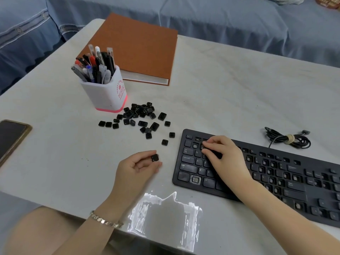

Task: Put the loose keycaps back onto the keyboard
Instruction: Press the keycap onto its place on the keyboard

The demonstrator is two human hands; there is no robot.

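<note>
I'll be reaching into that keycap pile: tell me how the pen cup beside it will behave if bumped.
The pen cup probably tips easily: it is tall and crammed with pens leaning out above its rim. Its flat base suggests it would slide, not roll, under a low push.

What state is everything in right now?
Keyboard: many keycaps missing.
Loose keycaps: heaped and scattered, unmounted.
Keycap: pinched in left hand.
Right hand: fingertips pressing upper-left keys.
Phone: screen dark.
Book: closed.
Cable: coiled, tied.
Pen holder: upright, full.
</note>
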